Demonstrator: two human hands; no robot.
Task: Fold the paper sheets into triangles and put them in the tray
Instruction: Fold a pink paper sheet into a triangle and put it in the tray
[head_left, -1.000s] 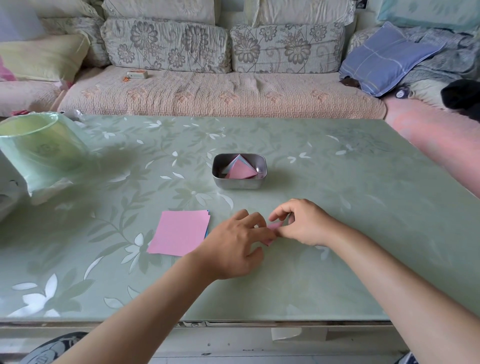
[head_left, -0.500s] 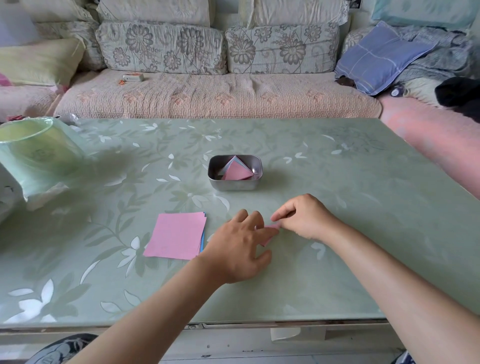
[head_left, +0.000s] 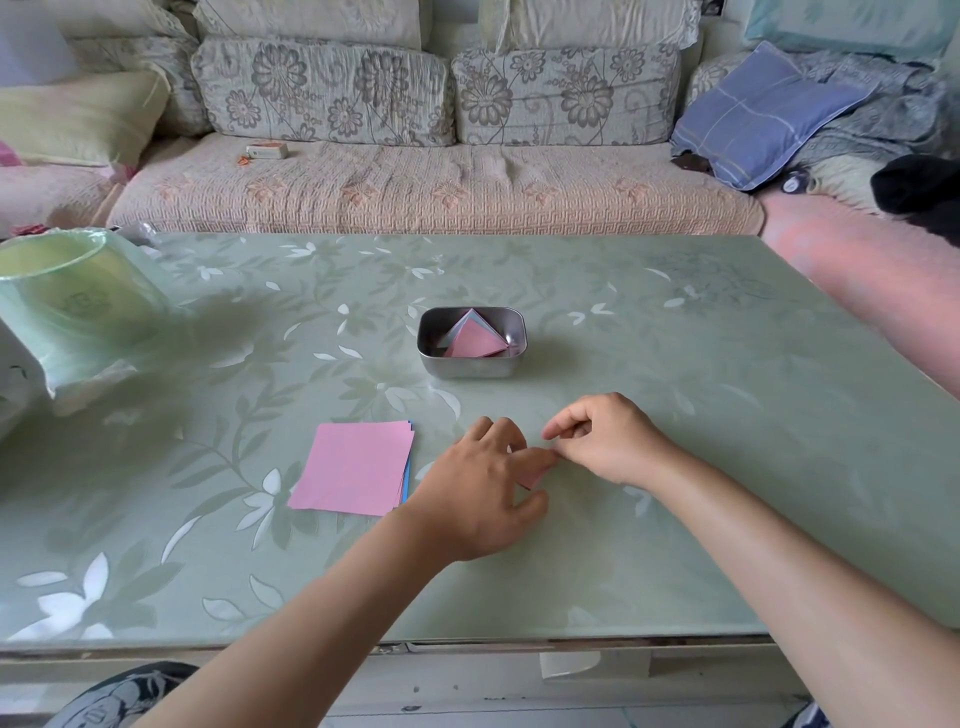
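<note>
A small metal tray (head_left: 470, 367) stands mid-table and holds folded pink and pale blue triangles (head_left: 475, 340). A stack of square sheets (head_left: 353, 466), pink on top with blue edges below, lies left of my hands. My left hand (head_left: 480, 491) lies over a pink sheet (head_left: 535, 475), of which only a sliver shows between the fingers. My right hand (head_left: 605, 439) pinches that sheet's edge with curled fingers, right beside the left fingertips.
The green flowered table (head_left: 675, 415) ends at a near edge just below my forearms. A pale green bucket in a plastic bag (head_left: 67, 306) sits at the far left. A sofa with cushions runs behind the table.
Both hands stay on the pink sheet; the right fingers have shifted slightly along its edge. The camera has tilted a little.
</note>
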